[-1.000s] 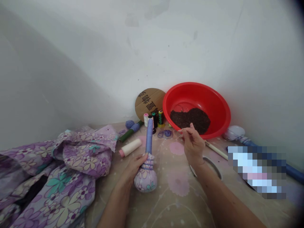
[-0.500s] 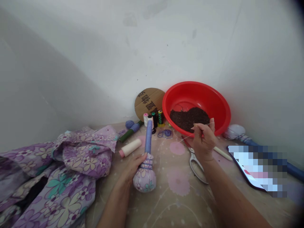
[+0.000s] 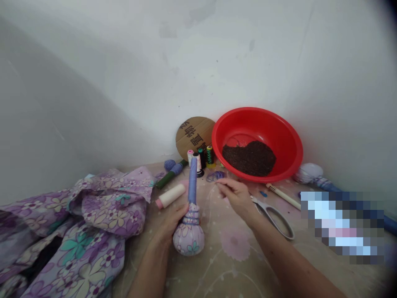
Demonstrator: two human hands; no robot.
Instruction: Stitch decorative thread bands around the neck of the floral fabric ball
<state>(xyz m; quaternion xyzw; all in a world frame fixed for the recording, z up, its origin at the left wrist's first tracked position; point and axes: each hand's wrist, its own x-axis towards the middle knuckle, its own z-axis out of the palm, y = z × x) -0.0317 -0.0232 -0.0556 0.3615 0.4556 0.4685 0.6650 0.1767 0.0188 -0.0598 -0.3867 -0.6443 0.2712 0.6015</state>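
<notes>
Floral cloth bundle (image 3: 188,236) stands in the lower middle of the frame, on a pale printed tablecloth (image 3: 228,271) in a corner of white wall (image 3: 161,70). At upper right of the table is a red plastic basin (image 3: 288,142) with dark crumbly material (image 3: 249,159) in it, and a heap of purple flowered fabric (image 3: 93,219) fills the lower left. The bundle's long axis goes nearly straight up the frame, because its blue stem (image 3: 192,180) rises from the tied neck and the tip points to a group of thread spools (image 3: 203,159) behind it. The left hand (image 3: 169,223) is nearer and closes around the neck, with fingers wrapped from the lower left. The right hand (image 3: 237,198) is apart from it, just right of the stem, in a narrow pinch between thumb and finger; what it holds is too fine to tell, maybe a thread. Between this hand and the stem there is only a small gap. A white thread cone (image 3: 170,195) lies close on the left of the stem, a loop of purple cord (image 3: 215,176) lies above the right hand, and scissors (image 3: 273,217) lie to the right, with open cloth below them.
</notes>
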